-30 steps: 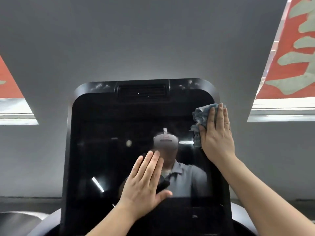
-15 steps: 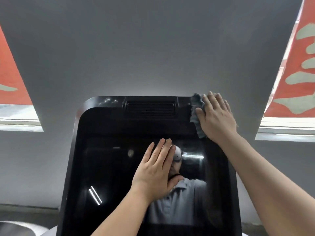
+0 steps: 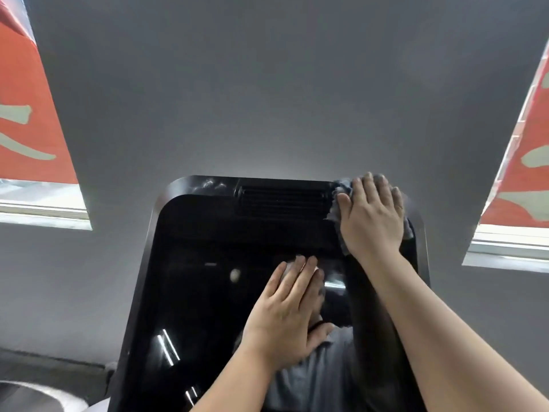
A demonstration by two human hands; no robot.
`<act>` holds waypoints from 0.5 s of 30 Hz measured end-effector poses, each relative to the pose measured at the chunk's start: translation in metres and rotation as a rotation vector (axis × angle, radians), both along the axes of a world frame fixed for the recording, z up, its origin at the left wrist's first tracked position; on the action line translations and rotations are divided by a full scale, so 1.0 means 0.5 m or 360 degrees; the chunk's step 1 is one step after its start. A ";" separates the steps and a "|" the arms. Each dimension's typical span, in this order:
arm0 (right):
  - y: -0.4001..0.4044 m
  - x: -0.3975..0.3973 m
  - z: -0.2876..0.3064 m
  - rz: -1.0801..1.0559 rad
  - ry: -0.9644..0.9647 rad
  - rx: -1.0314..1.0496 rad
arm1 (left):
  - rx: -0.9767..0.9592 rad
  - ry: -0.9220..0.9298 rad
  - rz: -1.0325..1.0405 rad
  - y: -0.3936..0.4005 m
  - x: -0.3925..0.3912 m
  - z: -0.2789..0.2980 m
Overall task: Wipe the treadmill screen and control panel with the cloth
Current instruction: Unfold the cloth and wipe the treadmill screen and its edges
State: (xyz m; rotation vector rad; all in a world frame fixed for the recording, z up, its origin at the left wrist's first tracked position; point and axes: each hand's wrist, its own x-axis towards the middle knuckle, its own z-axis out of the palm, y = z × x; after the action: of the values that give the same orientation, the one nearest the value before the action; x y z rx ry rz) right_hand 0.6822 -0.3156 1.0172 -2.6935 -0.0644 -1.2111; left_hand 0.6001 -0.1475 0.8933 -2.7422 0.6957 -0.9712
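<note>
Right hand (image 3: 371, 215) flat, fingers together, presses grey cloth (image 3: 338, 191) under them at treadmill screen (image 3: 208, 292) top-right corner; left hand (image 3: 285, 316) braces mid-glass, fingers together; most glass, panel seemingly unwiped.

Place: gym or fitness room
Evidence: tall glossy black treadmill screen (image 3: 225, 292); plain grey wall (image 3: 267, 99); red window banners (image 3: 26, 120)
</note>
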 end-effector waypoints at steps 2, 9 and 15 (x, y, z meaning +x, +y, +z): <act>0.050 -0.001 -0.001 0.0109 -0.0068 0.0043 | 0.0006 -0.0005 0.0001 -0.001 0.000 -0.002; -0.103 -0.009 -0.014 0.0232 -0.0206 -0.0402 | 0.0040 -0.0014 0.0040 0.001 -0.004 0.000; 0.029 -0.014 -0.004 0.0072 -0.0001 0.0023 | 0.0044 -0.0027 0.0030 0.004 -0.006 0.001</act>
State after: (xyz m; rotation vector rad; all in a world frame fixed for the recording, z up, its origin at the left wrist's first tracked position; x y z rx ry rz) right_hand 0.6753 -0.3011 1.0150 -2.6640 -0.1153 -1.1950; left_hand 0.5971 -0.1455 0.8939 -2.7086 0.6745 -0.9720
